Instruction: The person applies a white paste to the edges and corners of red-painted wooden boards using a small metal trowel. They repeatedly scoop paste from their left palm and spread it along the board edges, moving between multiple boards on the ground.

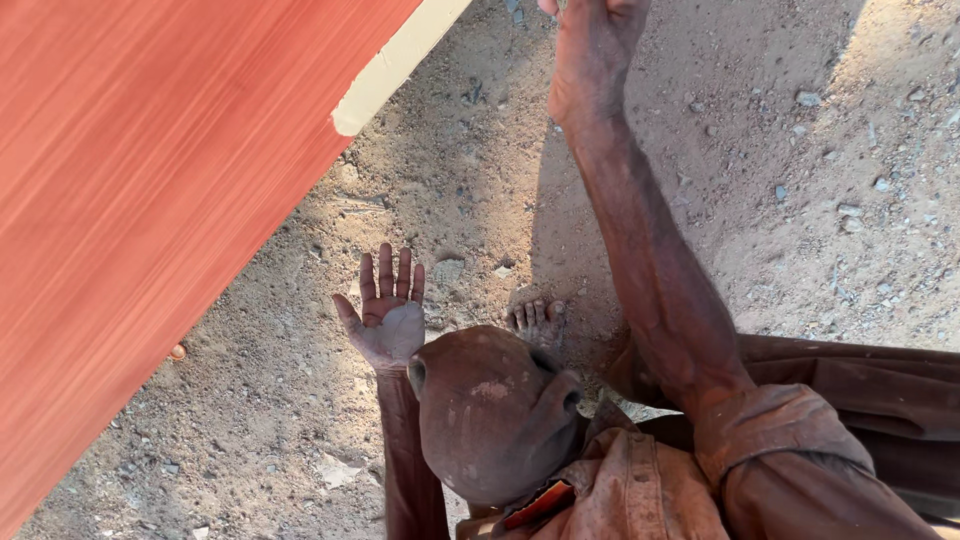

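Note:
A large red-brown laminated board (150, 200) with a pale edge strip (400, 60) fills the left side, slanting across the view. My left hand (385, 310) is spread open with the palm facing up. It holds nothing and sits just right of the board's edge, with a gap between them. My right hand (592, 55) is raised on a stretched arm to the top edge of the view. Its fingers are cut off by the frame, so its grip is hidden. My head (490, 415) and orange-brown shirt (640, 490) show below.
Dry sandy ground (800, 200) with scattered small stones lies underneath. My bare foot (538, 322) rests on the sand just ahead of my head. A brown cloth-covered leg (860, 385) lies at the right.

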